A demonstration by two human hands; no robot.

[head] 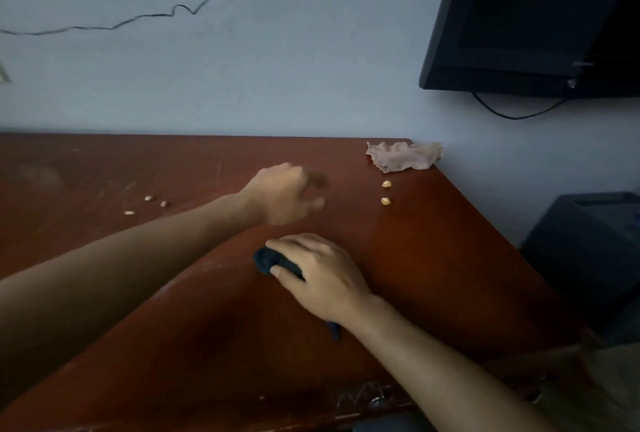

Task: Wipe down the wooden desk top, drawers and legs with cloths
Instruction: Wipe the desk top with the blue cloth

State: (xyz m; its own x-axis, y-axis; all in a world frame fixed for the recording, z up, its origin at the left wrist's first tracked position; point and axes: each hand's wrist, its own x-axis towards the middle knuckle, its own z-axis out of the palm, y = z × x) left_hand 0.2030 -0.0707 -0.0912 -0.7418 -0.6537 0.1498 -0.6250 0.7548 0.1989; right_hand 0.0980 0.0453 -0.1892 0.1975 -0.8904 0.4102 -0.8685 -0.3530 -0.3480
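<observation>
The right hand (320, 270) presses a bunched dark blue cloth (273, 260) flat against the reddish-brown wooden worktop (433, 258), fingers curled over it, near the middle. The left hand (284, 194) hovers just beyond it, fingers loosely curled and blurred; I cannot tell whether they pinch anything. A crumpled beige cloth (403, 155) lies at the far right corner, overhanging the edge. Two small yellowish crumbs (386, 192) sit near that cloth, and three more pale bits (149, 204) lie well apart toward the left.
</observation>
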